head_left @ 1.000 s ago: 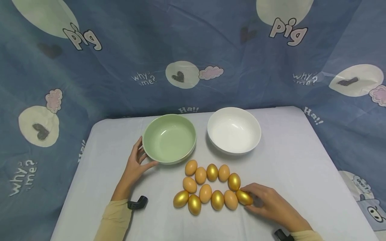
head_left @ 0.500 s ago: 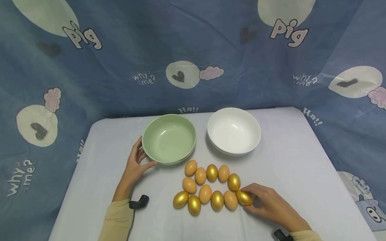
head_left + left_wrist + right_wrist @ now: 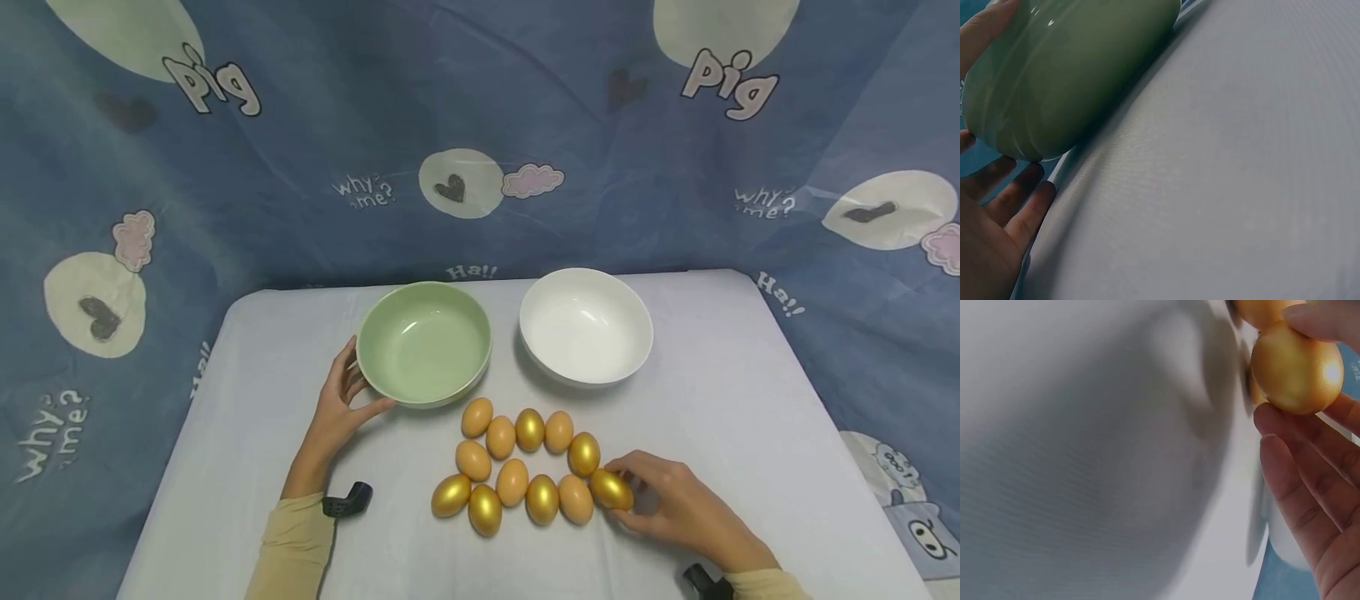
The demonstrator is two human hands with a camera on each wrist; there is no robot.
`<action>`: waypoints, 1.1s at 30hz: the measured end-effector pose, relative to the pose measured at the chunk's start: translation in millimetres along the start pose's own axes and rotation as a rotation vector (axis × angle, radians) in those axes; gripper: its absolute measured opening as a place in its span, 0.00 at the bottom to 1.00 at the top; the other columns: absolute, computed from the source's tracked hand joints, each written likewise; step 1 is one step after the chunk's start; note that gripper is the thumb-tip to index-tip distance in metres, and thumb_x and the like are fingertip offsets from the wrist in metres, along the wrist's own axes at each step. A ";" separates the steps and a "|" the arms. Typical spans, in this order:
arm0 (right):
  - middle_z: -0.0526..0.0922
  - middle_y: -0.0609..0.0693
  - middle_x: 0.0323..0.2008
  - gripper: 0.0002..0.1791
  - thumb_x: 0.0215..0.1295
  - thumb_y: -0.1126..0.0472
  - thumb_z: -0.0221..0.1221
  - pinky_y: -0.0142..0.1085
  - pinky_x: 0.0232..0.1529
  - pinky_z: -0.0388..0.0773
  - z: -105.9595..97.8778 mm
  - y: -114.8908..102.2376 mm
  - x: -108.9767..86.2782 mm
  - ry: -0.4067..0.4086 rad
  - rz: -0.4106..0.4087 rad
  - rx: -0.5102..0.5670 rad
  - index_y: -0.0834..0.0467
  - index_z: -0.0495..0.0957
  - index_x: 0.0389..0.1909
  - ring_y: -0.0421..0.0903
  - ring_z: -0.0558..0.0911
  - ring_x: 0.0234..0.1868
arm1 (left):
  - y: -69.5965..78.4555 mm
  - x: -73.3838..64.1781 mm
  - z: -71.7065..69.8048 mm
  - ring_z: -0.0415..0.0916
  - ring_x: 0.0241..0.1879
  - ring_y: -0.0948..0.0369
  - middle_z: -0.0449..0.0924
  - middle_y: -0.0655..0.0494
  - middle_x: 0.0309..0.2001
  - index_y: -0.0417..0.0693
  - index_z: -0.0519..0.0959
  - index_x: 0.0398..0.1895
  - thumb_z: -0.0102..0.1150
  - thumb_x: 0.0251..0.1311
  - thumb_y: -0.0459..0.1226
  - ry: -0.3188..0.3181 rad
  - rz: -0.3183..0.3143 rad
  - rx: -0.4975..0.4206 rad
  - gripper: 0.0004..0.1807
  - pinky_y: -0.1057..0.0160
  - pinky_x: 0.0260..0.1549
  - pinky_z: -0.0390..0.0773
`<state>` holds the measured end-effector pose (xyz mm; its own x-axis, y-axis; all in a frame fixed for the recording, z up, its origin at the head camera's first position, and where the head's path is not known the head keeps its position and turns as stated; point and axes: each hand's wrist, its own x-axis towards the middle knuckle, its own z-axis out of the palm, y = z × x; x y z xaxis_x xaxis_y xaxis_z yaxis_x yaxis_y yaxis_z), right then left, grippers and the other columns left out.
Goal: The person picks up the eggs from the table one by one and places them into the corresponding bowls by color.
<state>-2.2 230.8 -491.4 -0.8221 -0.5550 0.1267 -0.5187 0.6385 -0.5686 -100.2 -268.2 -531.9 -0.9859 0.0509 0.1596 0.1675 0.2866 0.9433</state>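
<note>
In the head view my right hand pinches a gold egg at the right end of a cluster of eggs. In the right wrist view, the thumb lies on one side of this egg and the fingers on the other. My left hand rests at the left side of a green bowl, its thumb and fingers spread along the outside. The left wrist view shows the thumb on the bowl's wall, with fingertips near its base. Nothing lies inside the bowl.
Several gold eggs and tan eggs lie in a loose group in front of the bowls. A white bowl stands right of the green one. Behind the white-covered table hangs a blue printed cloth.
The gold egg in my right hand has tilted and shifted very slightly, with the fingers further round it. My left hand stays at the green bowl. The head view has shifted a little.
</note>
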 end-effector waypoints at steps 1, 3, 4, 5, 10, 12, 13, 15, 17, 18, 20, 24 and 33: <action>0.86 0.34 0.45 0.30 0.46 0.58 0.80 0.28 0.40 0.87 -0.9 0.3 1.1 0.007 -0.012 0.004 0.47 0.81 0.52 0.28 0.81 0.40 | -0.3 0.2 -0.1 0.64 0.70 0.74 0.55 0.48 0.81 0.59 0.47 0.85 0.79 0.48 0.27 0.000 -0.003 -0.001 0.65 0.78 0.67 0.72; 0.87 0.36 0.45 0.30 0.45 0.59 0.80 0.28 0.39 0.87 -2.5 0.8 3.7 0.021 -0.039 0.011 0.48 0.81 0.52 0.29 0.81 0.39 | -0.6 0.7 -0.1 0.64 0.70 0.74 0.55 0.49 0.81 0.61 0.48 0.84 0.80 0.48 0.27 -0.002 -0.005 -0.006 0.65 0.78 0.67 0.72; 0.87 0.36 0.45 0.30 0.45 0.59 0.80 0.28 0.39 0.87 -3.4 0.9 5.3 0.025 -0.048 0.019 0.48 0.81 0.51 0.29 0.82 0.39 | -0.9 0.8 -0.1 0.64 0.70 0.74 0.56 0.48 0.81 0.61 0.48 0.84 0.80 0.48 0.27 -0.002 -0.005 -0.007 0.65 0.78 0.67 0.72; 0.87 0.37 0.45 0.30 0.45 0.60 0.80 0.27 0.38 0.87 -4.6 0.7 6.9 0.028 -0.057 0.021 0.49 0.81 0.51 0.29 0.82 0.39 | -0.6 1.1 -0.1 0.64 0.70 0.74 0.56 0.48 0.81 0.60 0.48 0.85 0.80 0.48 0.26 -0.002 -0.003 -0.008 0.65 0.78 0.67 0.73; 0.88 0.38 0.45 0.30 0.45 0.60 0.80 0.28 0.38 0.88 -10.7 -2.1 17.0 0.027 -0.064 0.029 0.49 0.81 0.51 0.30 0.83 0.39 | -1.2 1.6 -0.1 0.64 0.69 0.76 0.56 0.47 0.81 0.58 0.47 0.85 0.79 0.47 0.26 0.000 0.001 -0.008 0.66 0.78 0.67 0.73; 0.88 0.39 0.46 0.30 0.45 0.59 0.80 0.28 0.39 0.88 -12.9 -3.7 21.5 0.026 -0.064 0.029 0.49 0.81 0.52 0.30 0.83 0.40 | -1.4 1.7 -0.2 0.64 0.69 0.75 0.56 0.47 0.81 0.59 0.47 0.85 0.79 0.48 0.26 0.001 -0.001 -0.008 0.66 0.78 0.67 0.72; 0.88 0.39 0.46 0.30 0.45 0.59 0.80 0.28 0.39 0.88 -13.9 -4.6 23.7 0.024 -0.064 0.031 0.49 0.81 0.52 0.30 0.83 0.40 | -1.3 1.7 -0.2 0.65 0.70 0.74 0.56 0.48 0.81 0.60 0.47 0.85 0.80 0.48 0.26 0.001 -0.001 -0.008 0.66 0.78 0.67 0.72; 0.88 0.38 0.47 0.30 0.45 0.59 0.80 0.27 0.39 0.88 -15.6 -6.5 28.6 0.020 -0.061 0.040 0.49 0.81 0.52 0.30 0.83 0.40 | -1.3 1.9 -0.3 0.65 0.71 0.71 0.56 0.48 0.81 0.61 0.48 0.84 0.79 0.48 0.26 0.000 0.001 -0.009 0.65 0.78 0.67 0.73; 0.88 0.38 0.47 0.30 0.46 0.59 0.81 0.27 0.39 0.87 -16.9 -8.3 33.7 0.016 -0.062 0.050 0.49 0.81 0.52 0.30 0.83 0.41 | -1.7 1.9 -0.5 0.65 0.72 0.67 0.56 0.48 0.81 0.61 0.48 0.84 0.79 0.48 0.26 -0.002 0.003 -0.008 0.65 0.78 0.67 0.73; 0.88 0.38 0.47 0.30 0.46 0.59 0.81 0.27 0.39 0.87 -17.6 -9.3 36.5 0.011 -0.061 0.060 0.49 0.81 0.52 0.30 0.83 0.41 | -2.0 2.0 -0.7 0.65 0.73 0.64 0.56 0.48 0.81 0.62 0.48 0.84 0.79 0.48 0.26 -0.003 0.004 -0.009 0.65 0.78 0.67 0.73; 0.87 0.37 0.47 0.30 0.47 0.58 0.81 0.28 0.39 0.88 -18.7 -11.2 42.2 0.005 -0.061 0.076 0.48 0.81 0.52 0.30 0.83 0.41 | -2.6 2.2 -0.9 0.65 0.74 0.59 0.56 0.47 0.81 0.61 0.48 0.84 0.79 0.48 0.26 -0.003 0.007 -0.008 0.65 0.78 0.67 0.73; 0.87 0.36 0.46 0.29 0.48 0.58 0.81 0.29 0.40 0.88 -20.4 -14.9 54.6 0.001 -0.067 0.102 0.47 0.81 0.52 0.31 0.83 0.41 | -3.2 2.1 -1.1 0.64 0.75 0.47 0.56 0.47 0.81 0.62 0.47 0.84 0.80 0.48 0.26 -0.004 0.008 -0.002 0.66 0.79 0.67 0.73; 0.87 0.36 0.44 0.26 0.50 0.57 0.80 0.31 0.41 0.88 -22.1 -21.6 85.0 0.000 -0.089 0.127 0.48 0.82 0.52 0.34 0.84 0.40 | -4.9 1.9 -0.8 0.65 0.74 0.51 0.55 0.48 0.81 0.61 0.47 0.85 0.80 0.48 0.26 -0.007 0.008 -0.011 0.66 0.78 0.67 0.73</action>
<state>-66.2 181.7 -450.4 -0.7741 -0.6065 0.1812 -0.5556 0.5138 -0.6536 -102.8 -270.3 -536.0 -0.9845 0.0594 0.1648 0.1748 0.2753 0.9453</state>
